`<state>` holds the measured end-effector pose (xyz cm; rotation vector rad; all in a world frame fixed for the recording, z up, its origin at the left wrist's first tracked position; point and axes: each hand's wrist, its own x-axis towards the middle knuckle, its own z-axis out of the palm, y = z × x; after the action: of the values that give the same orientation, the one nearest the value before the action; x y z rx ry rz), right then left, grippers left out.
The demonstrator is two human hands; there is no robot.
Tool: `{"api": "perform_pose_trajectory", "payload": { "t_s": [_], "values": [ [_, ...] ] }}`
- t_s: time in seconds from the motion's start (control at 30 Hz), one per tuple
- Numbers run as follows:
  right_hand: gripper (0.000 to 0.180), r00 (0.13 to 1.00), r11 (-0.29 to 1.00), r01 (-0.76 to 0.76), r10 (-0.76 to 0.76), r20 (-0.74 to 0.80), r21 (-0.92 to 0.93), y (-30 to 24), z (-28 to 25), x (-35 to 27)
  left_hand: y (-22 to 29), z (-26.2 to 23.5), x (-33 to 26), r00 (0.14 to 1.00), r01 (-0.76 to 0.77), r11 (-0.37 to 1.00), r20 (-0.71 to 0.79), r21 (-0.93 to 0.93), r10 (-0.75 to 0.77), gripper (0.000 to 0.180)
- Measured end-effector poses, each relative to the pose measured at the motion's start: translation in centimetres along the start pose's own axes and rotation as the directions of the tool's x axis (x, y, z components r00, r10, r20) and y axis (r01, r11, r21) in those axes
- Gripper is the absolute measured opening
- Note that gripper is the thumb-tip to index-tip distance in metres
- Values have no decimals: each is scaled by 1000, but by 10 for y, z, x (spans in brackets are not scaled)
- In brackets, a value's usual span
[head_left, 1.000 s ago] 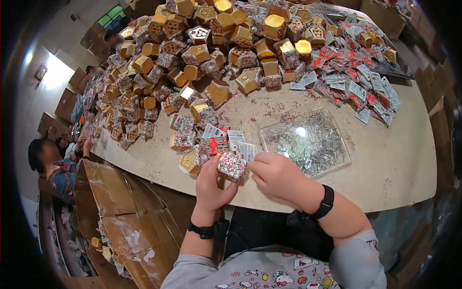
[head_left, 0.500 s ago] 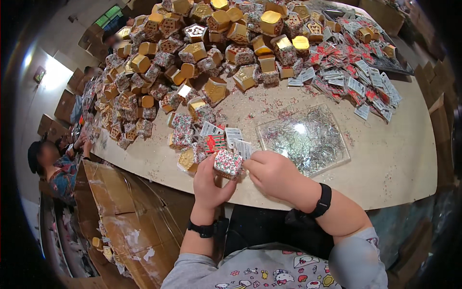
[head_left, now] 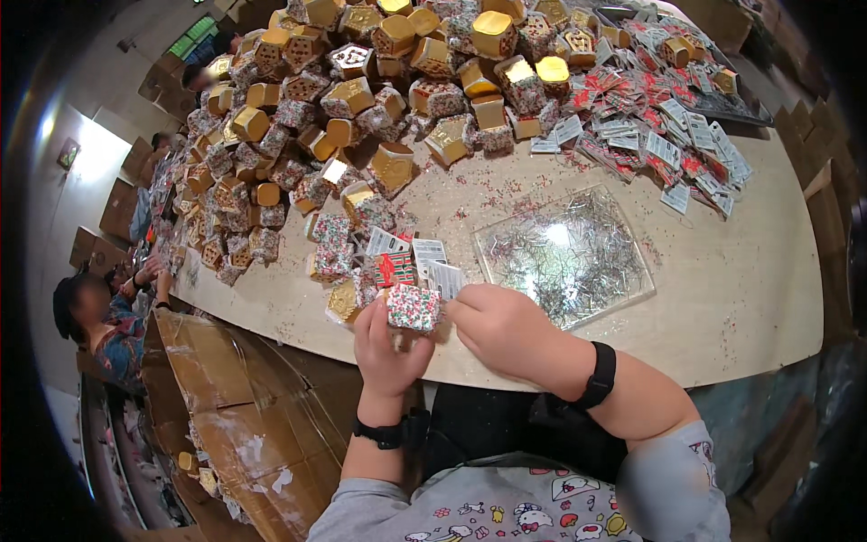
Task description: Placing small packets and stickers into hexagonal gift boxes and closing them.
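My left hand (head_left: 388, 358) is closed around a small house-shaped ornament (head_left: 414, 308), its sprinkle-covered face turned up. Close against the ornament's right side, my right hand (head_left: 506, 327) has its fingers pinched together; whatever sits between the fingertips is too small to make out. Just beyond the held piece lie a red and green tag (head_left: 395, 269) and a few white printed tags (head_left: 429, 253). More gold and sprinkled ornaments (head_left: 330, 246) rest beside them, left of the tags. A clear shallow tray (head_left: 480, 264) of thin metal pins stands to the right of my hands.
A large heap of ornaments (head_left: 348, 98) covers the far and left table (head_left: 722, 316). At the far right lies a pile of red and white tags (head_left: 664, 144), near a dark tray (head_left: 745, 116). A cardboard box (head_left: 244, 406) stands at lower left. Another person (head_left: 99, 316) works further left.
The ornament in my left hand has shifted slightly left and turned, showing more of its sprinkled face. My right hand has moved a little left with it, and the whole view has shifted slightly.
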<state>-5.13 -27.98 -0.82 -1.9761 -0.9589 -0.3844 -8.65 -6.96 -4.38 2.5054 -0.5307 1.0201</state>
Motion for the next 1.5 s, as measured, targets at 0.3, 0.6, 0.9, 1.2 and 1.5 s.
{"api": "perform_pose_trajectory", "payload": {
  "t_s": [0.3,0.6,0.9,1.2,1.5],
  "values": [
    [15,999,999,28,-29,-27,-42,1,0,1,0,-1,-1,1000,0,1000,3,-8,0,80],
    [17,999,999,30,-31,-38,-31,2,0,0,-1,1,-1,1000,7,999,-4,-38,-7,82],
    [14,988,982,-94,112,-106,162,3,5,0,0,0,0,997,64,996,54,-65,-61,81],
    [11,909,874,-342,401,-115,345,5,-5,7,1,-2,4,971,197,969,106,149,-213,80],
    [13,814,651,-541,564,138,532,5,-10,7,35,-26,41,956,73,989,293,-129,-33,77]
  ]
}}
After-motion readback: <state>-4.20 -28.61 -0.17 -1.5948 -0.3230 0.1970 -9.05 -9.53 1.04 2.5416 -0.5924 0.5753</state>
